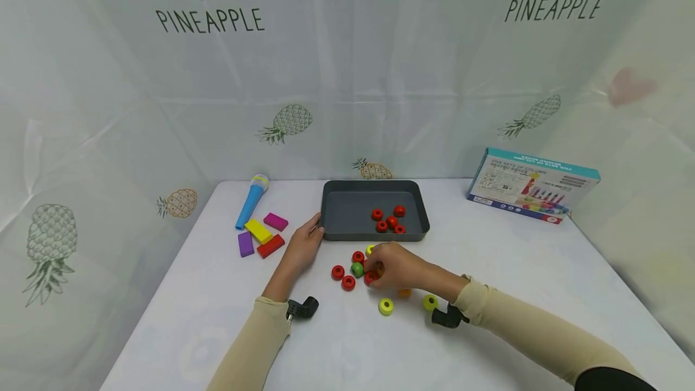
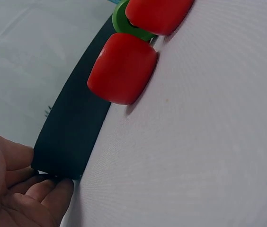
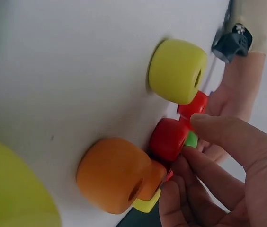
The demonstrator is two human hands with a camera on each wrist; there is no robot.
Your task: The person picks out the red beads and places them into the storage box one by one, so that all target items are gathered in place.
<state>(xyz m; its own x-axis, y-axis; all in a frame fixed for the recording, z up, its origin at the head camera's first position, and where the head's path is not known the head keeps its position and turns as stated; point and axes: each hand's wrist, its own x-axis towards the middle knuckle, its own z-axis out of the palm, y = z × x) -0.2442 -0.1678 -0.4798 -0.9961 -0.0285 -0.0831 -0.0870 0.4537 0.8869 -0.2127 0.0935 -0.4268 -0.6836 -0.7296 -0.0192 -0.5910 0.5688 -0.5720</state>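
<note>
My left hand (image 1: 304, 247) grips the near left corner of a dark grey tray (image 1: 339, 210). In the left wrist view its thumb lies against the tray's wall (image 2: 72, 137), with the other fingers curled at the corner. My right hand (image 1: 399, 267) is low over a loose group of beads in front of the tray, thumb and forefinger at either side of a red bead (image 3: 167, 139). Near it lie a green bead (image 1: 356, 270), other red beads (image 1: 338, 272), an orange bead (image 3: 112, 175) and a yellow bead (image 3: 177, 71). Several red beads (image 1: 399, 210) sit inside the tray.
At the left are a blue toy microphone (image 1: 251, 203) and coloured blocks, among them a yellow block (image 1: 258, 231) and a red block (image 1: 271, 246). A printed box (image 1: 532, 186) leans at the far right. A pineapple-patterned curtain (image 1: 347, 77) hangs behind the white table (image 1: 179, 318).
</note>
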